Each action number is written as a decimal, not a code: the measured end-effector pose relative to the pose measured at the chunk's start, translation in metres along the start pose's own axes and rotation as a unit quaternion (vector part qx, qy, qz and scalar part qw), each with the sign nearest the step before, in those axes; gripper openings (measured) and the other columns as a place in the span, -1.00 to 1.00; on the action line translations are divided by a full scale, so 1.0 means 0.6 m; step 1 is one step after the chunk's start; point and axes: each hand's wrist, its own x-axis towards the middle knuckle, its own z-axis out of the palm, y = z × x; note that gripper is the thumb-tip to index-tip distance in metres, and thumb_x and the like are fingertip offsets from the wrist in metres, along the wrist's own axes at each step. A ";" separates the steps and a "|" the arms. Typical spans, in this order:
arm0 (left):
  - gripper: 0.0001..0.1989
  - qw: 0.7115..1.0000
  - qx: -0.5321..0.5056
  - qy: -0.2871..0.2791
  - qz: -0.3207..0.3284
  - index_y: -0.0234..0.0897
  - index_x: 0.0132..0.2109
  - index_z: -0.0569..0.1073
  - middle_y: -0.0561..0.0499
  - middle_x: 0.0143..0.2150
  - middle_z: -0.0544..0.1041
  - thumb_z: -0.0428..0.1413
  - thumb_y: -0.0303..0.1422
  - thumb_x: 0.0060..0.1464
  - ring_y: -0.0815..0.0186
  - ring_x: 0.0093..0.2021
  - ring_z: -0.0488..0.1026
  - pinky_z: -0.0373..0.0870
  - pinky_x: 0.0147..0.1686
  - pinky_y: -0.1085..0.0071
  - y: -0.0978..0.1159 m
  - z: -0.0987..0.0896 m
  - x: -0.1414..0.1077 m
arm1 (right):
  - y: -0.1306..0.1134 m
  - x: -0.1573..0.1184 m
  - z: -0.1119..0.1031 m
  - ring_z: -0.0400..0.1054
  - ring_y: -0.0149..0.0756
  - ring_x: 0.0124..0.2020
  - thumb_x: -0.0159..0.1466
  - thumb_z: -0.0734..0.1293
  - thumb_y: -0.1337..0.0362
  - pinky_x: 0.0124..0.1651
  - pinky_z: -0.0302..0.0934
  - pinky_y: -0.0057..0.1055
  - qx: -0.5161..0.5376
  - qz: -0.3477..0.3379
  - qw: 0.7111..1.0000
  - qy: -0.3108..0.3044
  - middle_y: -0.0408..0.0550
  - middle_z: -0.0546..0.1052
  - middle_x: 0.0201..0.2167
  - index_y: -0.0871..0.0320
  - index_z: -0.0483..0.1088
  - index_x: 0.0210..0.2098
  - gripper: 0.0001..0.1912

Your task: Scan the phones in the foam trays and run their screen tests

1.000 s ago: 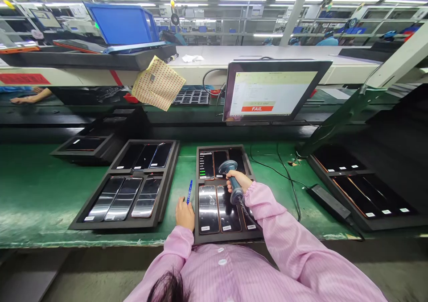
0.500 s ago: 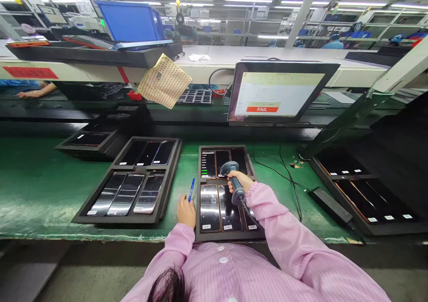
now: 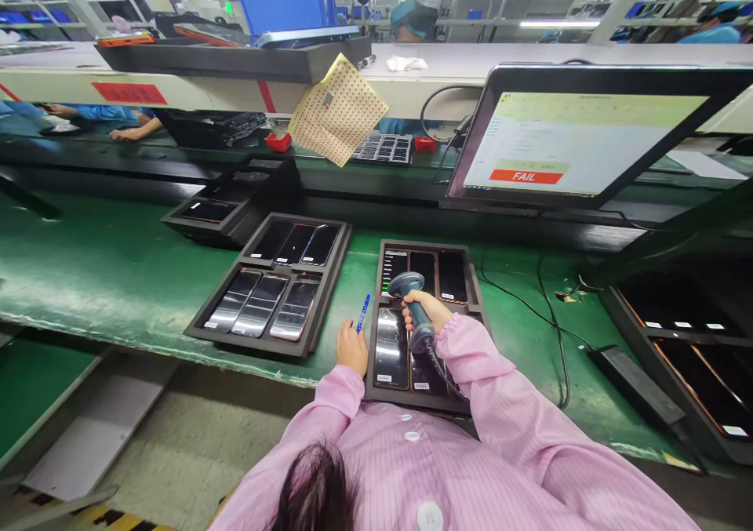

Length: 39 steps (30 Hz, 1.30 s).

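Observation:
My right hand [image 3: 428,311] is wrapped round the handle of a dark grey barcode scanner [image 3: 420,329]. The scanner's head hangs over the upper row of a black foam tray [image 3: 475,276] of smartphones. Beneath it, partly hidden, the upper left smartphone [image 3: 395,264] is lit with lines of text and a green mark. Beside the tray's left edge, my left hand [image 3: 351,348] rests on the green bench, its fingers closed round a blue pen [image 3: 363,314] that points away from me. My right sleeve and the scanner cable cover the tray's lower right.
To the left stands another phone tray [image 3: 314,311], with stacked trays [image 3: 235,229] behind it. A monitor [image 3: 588,139] shows a red FAIL bar. At right lie cables [image 3: 556,327], a black bar-shaped device [image 3: 635,386] and more phones [image 3: 700,366]. A co-worker's hand [image 3: 132,132] is beyond.
The view has turned and shifted, so the bench appears lower left and the monitor larger. My right hand has brought the scanner leftward over the tray, closer to the lit phone. The monitor still reads FAIL.

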 end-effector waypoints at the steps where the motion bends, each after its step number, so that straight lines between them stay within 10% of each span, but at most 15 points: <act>1: -0.77 1.000 -0.001 -0.001 0.000 -0.36 -0.20 0.37 -0.29 0.02 0.41 -0.16 -0.41 0.16 0.07 0.12 0.30 0.26 0.04 0.05 -0.001 0.001 0.000 | 0.000 0.002 0.000 0.13 -0.45 -0.77 0.20 0.10 0.37 -0.70 0.12 -0.51 -0.001 -0.002 1.000 0.002 -0.21 0.25 -0.77 0.16 0.15 -0.53 -0.83; 39: -0.77 0.999 -0.025 0.028 0.016 -0.29 -0.31 0.36 -0.28 -0.04 0.45 -0.17 -0.37 0.12 0.03 0.05 0.36 0.31 -0.02 0.03 -0.023 0.009 0.014 | 0.000 0.011 -0.009 0.13 -0.57 -0.67 0.32 0.14 0.10 -0.60 0.12 -0.56 -0.004 0.023 1.000 -0.013 -0.28 0.28 -0.62 0.23 0.28 -0.41 -0.66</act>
